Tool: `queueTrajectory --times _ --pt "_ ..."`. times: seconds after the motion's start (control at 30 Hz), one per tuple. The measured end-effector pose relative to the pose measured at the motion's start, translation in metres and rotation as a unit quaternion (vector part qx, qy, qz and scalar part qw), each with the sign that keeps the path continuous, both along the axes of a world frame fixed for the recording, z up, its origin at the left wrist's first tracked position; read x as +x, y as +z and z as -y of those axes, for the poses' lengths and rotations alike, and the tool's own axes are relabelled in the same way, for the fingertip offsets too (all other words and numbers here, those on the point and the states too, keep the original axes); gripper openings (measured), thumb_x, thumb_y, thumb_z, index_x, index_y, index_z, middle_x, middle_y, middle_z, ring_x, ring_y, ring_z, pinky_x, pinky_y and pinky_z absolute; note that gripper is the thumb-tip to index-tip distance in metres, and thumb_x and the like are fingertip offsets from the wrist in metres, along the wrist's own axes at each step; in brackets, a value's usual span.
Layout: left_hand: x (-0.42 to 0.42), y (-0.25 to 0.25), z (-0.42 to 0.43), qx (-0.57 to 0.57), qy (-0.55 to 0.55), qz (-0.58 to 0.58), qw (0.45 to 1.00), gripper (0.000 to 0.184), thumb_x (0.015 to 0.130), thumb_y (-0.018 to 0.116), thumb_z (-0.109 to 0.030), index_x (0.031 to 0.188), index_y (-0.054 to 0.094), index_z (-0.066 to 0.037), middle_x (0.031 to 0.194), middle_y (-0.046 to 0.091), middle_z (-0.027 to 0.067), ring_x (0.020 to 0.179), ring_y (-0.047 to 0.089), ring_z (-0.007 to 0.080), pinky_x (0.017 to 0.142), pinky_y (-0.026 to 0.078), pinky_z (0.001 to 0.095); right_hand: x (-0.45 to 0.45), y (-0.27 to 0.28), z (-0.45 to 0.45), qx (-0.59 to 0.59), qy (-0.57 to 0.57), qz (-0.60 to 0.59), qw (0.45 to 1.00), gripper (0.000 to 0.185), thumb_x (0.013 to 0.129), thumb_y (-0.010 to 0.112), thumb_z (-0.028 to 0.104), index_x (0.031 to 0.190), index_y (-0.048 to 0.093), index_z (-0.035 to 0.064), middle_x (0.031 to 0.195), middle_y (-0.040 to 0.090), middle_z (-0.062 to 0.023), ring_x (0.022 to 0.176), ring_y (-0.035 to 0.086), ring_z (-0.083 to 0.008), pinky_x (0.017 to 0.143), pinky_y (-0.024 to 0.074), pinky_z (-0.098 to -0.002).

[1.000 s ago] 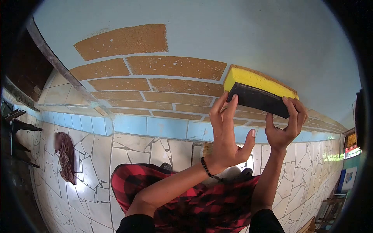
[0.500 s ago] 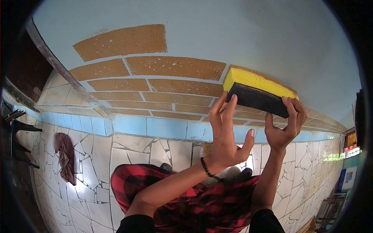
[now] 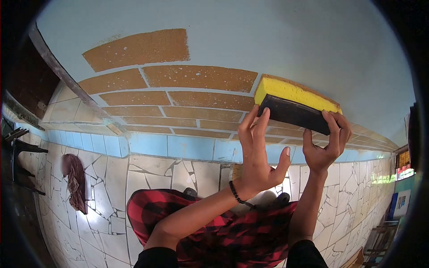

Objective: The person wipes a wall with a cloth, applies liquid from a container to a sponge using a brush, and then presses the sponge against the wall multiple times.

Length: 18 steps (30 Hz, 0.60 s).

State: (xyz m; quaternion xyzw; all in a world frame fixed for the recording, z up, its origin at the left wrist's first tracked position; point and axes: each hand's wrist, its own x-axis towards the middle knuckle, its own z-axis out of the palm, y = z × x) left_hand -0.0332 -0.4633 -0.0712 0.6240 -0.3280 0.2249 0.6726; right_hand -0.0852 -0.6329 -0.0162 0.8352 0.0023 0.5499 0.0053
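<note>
A thick yellow sponge block (image 3: 295, 93) with a black backing (image 3: 296, 114) rests against the wall, its brown-edged face toward the painted surface. My right hand (image 3: 324, 149) grips its right end, fingers over the backing and thumb below. At the left end, fingertips of my left hand (image 3: 259, 152) touch the block's corner; those fingers are stretched out and the thumb stands apart. Orange-brown painted bricks (image 3: 201, 77), separated by pale lines, run leftward from the sponge. The surface under the sponge is hidden.
Pale blue-grey wall (image 3: 250, 31) rises above the bricks, with light-blue tiles (image 3: 190, 147) along its base. A brown cloth (image 3: 76, 185) lies on the cracked-tile floor (image 3: 105, 178) at left, near a dark chair (image 3: 22, 154). My checkered-clad legs (image 3: 214, 223) are below.
</note>
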Motion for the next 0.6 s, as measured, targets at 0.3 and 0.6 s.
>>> queueTrajectory --times 0.3,0.6 --pt "0.0014 0.0052 -0.003 0.014 0.012 -0.006 1.0 0.08 0.087 0.068 -0.016 0.155 0.033 0.008 0.151 0.035 0.0313 0.143 0.035 0.043 0.117 0.033 0.0512 -0.0001 0.0044 -0.0015 0.0 0.008 0.002 1.0 0.061 0.058 0.076 -0.003 0.117 0.073 0.0115 0.114 0.066 -0.0075 0.115 0.058 -0.0289 0.103 0.0426 -0.0439" --pt "0.0034 0.0042 -0.0056 0.054 0.038 0.008 0.998 0.079 0.085 0.068 -0.016 0.155 0.037 0.005 0.151 0.037 0.0277 0.135 0.042 0.039 0.108 0.038 0.0488 -0.001 0.0059 0.0 0.023 0.012 0.008 1.0 0.058 0.057 0.077 -0.004 0.113 0.076 0.0128 0.116 0.065 -0.0075 0.116 0.057 -0.0306 0.102 0.0435 -0.0444"
